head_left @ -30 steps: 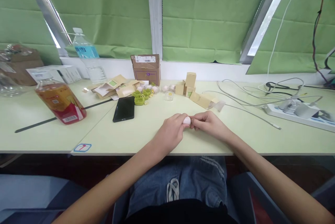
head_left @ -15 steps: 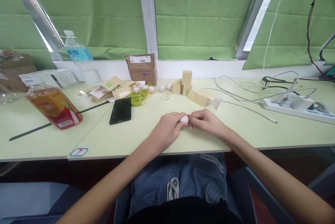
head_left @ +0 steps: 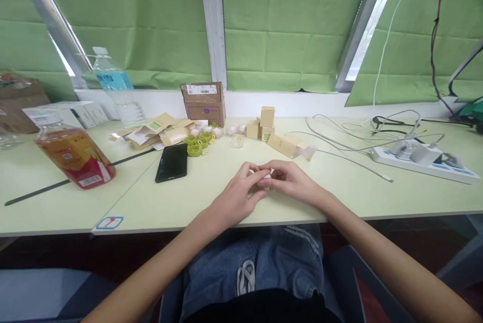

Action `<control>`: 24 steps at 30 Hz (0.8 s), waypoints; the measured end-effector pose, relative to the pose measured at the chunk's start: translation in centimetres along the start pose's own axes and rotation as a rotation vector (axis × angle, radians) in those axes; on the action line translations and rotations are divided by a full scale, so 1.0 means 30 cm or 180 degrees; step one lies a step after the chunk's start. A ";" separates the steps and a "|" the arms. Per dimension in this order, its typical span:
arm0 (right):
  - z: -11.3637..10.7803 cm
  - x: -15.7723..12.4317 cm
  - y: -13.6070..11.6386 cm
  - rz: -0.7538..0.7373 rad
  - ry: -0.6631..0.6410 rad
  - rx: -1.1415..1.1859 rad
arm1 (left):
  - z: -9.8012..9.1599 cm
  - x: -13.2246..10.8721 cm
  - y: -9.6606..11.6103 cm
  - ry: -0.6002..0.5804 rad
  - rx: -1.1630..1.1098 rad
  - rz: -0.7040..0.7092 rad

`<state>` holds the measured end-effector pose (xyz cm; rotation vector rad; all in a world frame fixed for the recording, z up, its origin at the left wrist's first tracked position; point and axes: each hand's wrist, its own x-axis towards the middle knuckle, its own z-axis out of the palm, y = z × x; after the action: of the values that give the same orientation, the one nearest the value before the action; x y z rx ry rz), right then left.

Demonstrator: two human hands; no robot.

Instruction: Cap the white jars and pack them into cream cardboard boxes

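Observation:
A small pale pink rounded object (head_left: 267, 176) sits between my two hands, mostly covered by fingers. My left hand (head_left: 239, 194) reaches over it with the fingertips, its thumb lying lower and slightly apart. From the other side, my right hand (head_left: 292, 179) has curled fingers and thumb closed around the same object. Both hands are low over the pale table (head_left: 211, 197), close to its front edge. Behind them stand a small clear container (head_left: 237, 141) with a yellow spot and an opened kraft box (head_left: 282, 145) with clear plastic at its end.
Green cup-shaped pieces (head_left: 195, 150) lie beside a black phone (head_left: 171, 163). Small kraft boxes (head_left: 267, 116) are stacked near a brown carton (head_left: 206, 106). Flattened packaging (head_left: 151, 132), a tea bottle (head_left: 75, 154) and a water bottle (head_left: 116, 86) stand left; cables and a power strip (head_left: 422, 159) lie right.
My hands have drawn together around the pale pink object, and more of it is covered. The left thumb has moved off it, and the left fingers now reach across the top.

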<state>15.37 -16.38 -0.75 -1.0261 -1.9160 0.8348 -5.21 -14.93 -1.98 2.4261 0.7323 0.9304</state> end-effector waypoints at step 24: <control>0.021 -0.014 0.029 -0.0673 -0.0009 -0.0331 | -0.061 -0.016 0.023 0.0340 -0.1570 -0.1242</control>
<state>15.27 -16.49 -1.89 -0.8638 -2.0462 0.6225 -6.58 -15.37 -0.57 1.7414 0.8561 0.9490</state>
